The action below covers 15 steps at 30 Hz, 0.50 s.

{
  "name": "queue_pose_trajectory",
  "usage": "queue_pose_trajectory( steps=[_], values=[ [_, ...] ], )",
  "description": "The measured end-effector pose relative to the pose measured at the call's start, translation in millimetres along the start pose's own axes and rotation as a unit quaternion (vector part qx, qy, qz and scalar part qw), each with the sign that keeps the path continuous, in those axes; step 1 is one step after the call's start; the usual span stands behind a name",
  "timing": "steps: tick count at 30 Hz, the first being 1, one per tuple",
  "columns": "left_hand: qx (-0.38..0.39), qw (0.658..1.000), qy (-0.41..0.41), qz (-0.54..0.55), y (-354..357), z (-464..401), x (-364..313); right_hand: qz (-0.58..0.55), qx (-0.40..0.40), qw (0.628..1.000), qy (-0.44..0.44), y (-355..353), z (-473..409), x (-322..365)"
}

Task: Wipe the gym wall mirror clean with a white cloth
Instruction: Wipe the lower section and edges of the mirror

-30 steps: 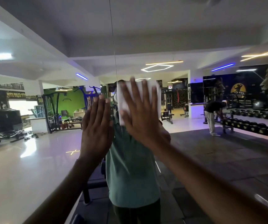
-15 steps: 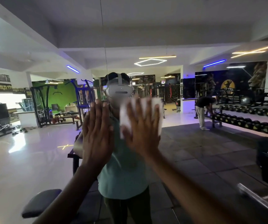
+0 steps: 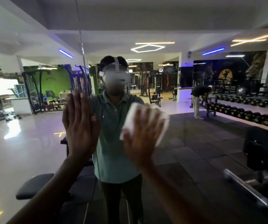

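The wall mirror [image 3: 194, 143] fills the whole view and reflects the gym behind me. A folded white cloth [image 3: 147, 117] lies flat against the glass at centre right, blurred by motion. My right hand [image 3: 139, 141] presses on it with straight, spread fingers. My left hand [image 3: 79, 126] rests flat on the glass to the left, fingers together and straight, holding nothing. A vertical seam [image 3: 83, 62] between mirror panels runs down just behind my left hand. My own reflection stands between the two hands.
The reflection shows a padded bench [image 3: 33, 185] low on the left, a dumbbell rack [image 3: 246, 110] along the right wall with a person [image 3: 198, 101] bending over it, weight machines [image 3: 36, 88] at the back left, and a steel bar [image 3: 246, 188] at lower right.
My right hand has slid the cloth down and to the right across the glass. My left hand has dropped a little, staying flat on the mirror. My reflected head has come into sight above.
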<state>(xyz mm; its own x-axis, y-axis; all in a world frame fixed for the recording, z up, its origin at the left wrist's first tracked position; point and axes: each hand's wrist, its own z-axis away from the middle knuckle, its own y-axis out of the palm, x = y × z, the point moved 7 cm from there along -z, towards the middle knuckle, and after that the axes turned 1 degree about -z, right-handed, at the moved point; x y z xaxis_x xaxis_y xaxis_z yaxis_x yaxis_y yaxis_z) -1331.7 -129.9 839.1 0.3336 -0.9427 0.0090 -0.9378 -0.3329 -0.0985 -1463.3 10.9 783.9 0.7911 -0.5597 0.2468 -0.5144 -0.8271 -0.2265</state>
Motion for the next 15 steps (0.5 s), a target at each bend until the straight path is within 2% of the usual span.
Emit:
queue_pose_trajectory(
  steps=[3, 4, 5, 6, 9, 12, 14, 15],
  values=[
    [0.038, 0.999, -0.011, -0.009, 8, 43, -8, 0.003, 0.111, 0.965, -0.237, 11, 48, 14],
    [0.050, 0.999, -0.006, -0.011, 8, 56, -8, 0.014, 0.120, 0.952, -0.280, 9, 49, -1],
    [0.057, 0.998, 0.002, -0.014, 7, 65, -8, 0.022, 0.115, 0.952, -0.282, 4, 43, -23],
    [0.063, 0.998, 0.008, -0.017, 6, 69, -7, 0.028, 0.097, 0.963, -0.249, -4, 30, -51],
    [0.081, 0.996, 0.008, -0.026, 4, 72, -4, 0.070, 0.020, 0.995, -0.072, -33, -14, -127],
    [0.090, 0.996, 0.003, -0.026, 2, 73, -5, 0.058, -0.034, 0.994, 0.082, -40, -27, -126],
    [0.089, 0.996, 0.000, -0.029, 4, 73, -6, 0.031, -0.038, 0.993, 0.107, -28, -11, -93],
    [0.088, 0.996, -0.004, -0.032, 6, 74, -6, 0.015, -0.015, 0.998, 0.067, -16, 5, -70]
  ],
)
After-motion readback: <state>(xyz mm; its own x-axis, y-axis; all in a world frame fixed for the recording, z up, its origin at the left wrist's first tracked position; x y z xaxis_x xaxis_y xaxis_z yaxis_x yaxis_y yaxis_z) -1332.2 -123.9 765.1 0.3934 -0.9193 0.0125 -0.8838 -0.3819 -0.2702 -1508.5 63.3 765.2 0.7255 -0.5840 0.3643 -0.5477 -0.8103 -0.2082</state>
